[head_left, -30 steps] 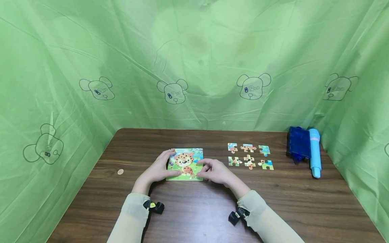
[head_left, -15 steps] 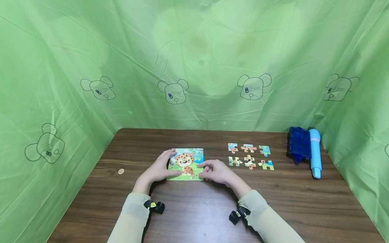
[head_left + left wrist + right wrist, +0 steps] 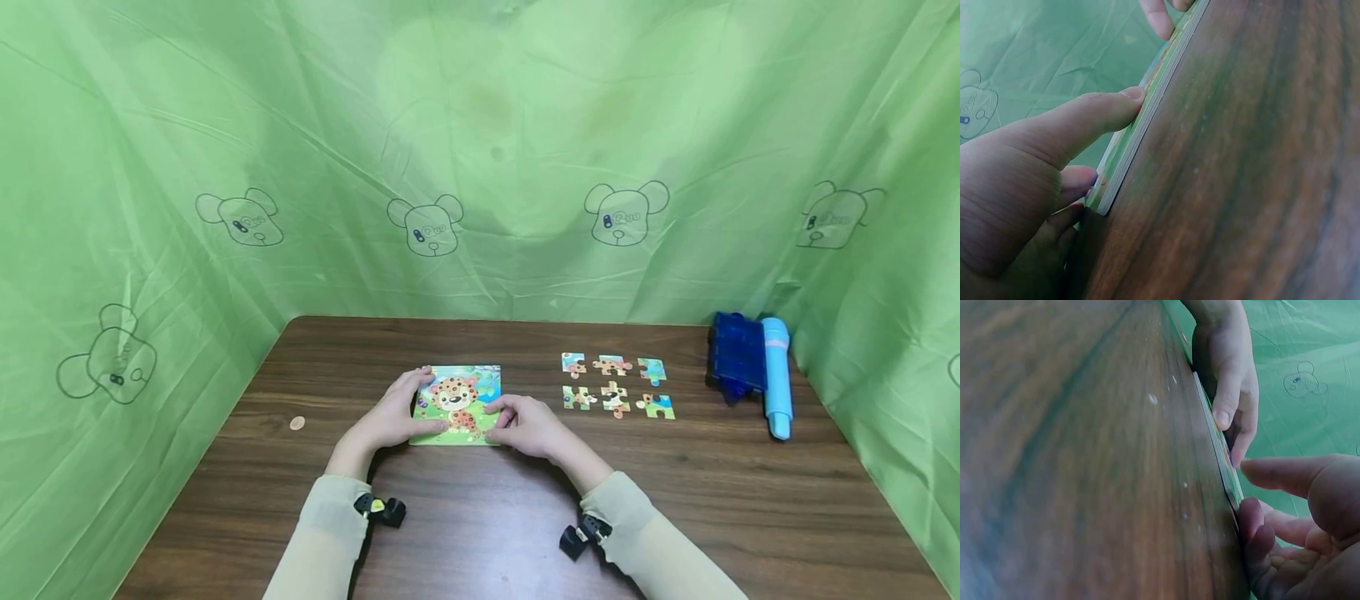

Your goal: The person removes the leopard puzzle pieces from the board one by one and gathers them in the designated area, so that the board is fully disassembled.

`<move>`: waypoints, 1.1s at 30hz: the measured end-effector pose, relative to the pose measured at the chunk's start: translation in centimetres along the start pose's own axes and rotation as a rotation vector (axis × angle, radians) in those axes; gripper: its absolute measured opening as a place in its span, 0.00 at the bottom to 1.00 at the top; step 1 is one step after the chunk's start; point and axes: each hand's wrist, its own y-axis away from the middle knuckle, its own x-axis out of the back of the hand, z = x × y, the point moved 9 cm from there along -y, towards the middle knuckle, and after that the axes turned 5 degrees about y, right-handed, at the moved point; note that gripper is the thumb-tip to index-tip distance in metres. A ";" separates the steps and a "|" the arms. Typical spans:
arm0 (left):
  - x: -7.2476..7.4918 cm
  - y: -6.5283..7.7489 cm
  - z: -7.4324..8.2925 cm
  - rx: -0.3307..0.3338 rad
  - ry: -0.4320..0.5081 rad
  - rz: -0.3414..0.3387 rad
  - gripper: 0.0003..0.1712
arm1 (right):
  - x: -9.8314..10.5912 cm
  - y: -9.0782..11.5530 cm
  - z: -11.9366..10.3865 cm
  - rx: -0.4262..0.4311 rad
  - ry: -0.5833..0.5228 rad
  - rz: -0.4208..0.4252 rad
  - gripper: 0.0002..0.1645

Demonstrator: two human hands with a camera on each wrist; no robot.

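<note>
A square puzzle board [image 3: 457,396] with a spotted leopard cub on it lies on the brown table in the head view. My left hand [image 3: 393,417] grips its left side, the thumb across the lower front of the picture and the fingers along the left and far edges. In the left wrist view the board's layered edge [image 3: 1147,119] shows beneath that thumb. My right hand [image 3: 528,425] holds the opposite side, index finger and thumb on the picture, the other fingers folded in. The right wrist view shows those folded fingers [image 3: 1254,525] at the board's edge.
Several loose jigsaw pieces [image 3: 615,398] lie in two rows right of the board. Farther right are a dark blue translucent box [image 3: 738,354] and a light blue microphone-shaped object [image 3: 777,375]. A small round disc [image 3: 297,423] lies at the left. Green curtain [image 3: 517,275] surrounds the table.
My right hand shifts slightly on the board's right side, its index finger and thumb moving a little. The left hand and the board stay in place.
</note>
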 end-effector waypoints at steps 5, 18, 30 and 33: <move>0.0 0.0 0.0 0.000 0.013 -0.003 0.59 | -0.1 -0.1 -0.1 0.010 0.054 0.025 0.23; 0.0 0.0 0.0 0.004 0.020 -0.007 0.59 | 0.3 -0.1 -0.3 0.009 0.032 0.059 0.24; -0.1 0.0 -0.1 0.007 0.013 -0.009 0.59 | 0.3 -0.2 -0.4 0.030 -0.051 0.053 0.20; -0.1 0.0 -0.2 0.005 0.011 -0.009 0.59 | 0.2 -0.2 -0.5 0.030 -0.052 0.044 0.20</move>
